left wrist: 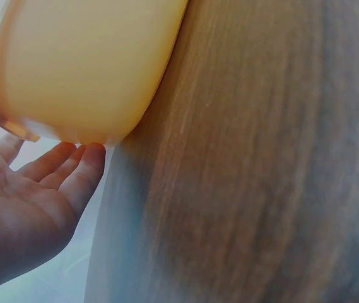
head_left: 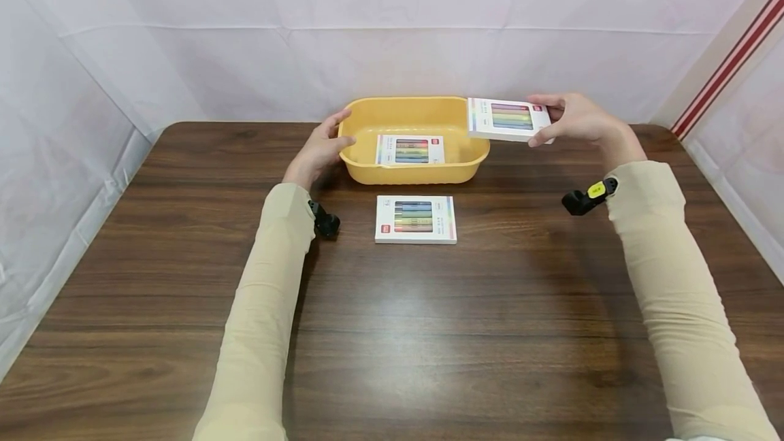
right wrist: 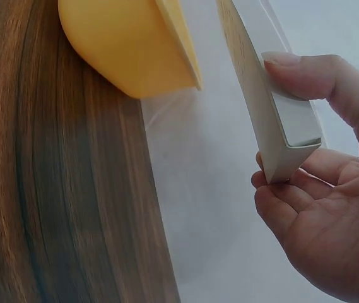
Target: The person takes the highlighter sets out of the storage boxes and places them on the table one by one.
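Note:
A yellow plastic tub (head_left: 414,169) stands at the far middle of the wooden table, also seen as tub (left wrist: 78,63) and tub (right wrist: 129,50). A white box of coloured markers (head_left: 410,150) lies inside it. My left hand (head_left: 318,148) holds the tub's left rim, thumb over the edge; its fingers (left wrist: 72,167) lie under the tub's wall. My right hand (head_left: 572,120) pinches a second marker box (head_left: 505,118) in the air over the tub's right rim; thumb and fingers grip that box (right wrist: 267,113) by its end. A third marker box (head_left: 416,219) lies flat on the table in front of the tub.
White cloth walls (head_left: 392,33) close in the table at the back and both sides. The dark wooden table (head_left: 392,332) stretches wide toward me. A red-striped band (head_left: 735,60) runs up the right corner.

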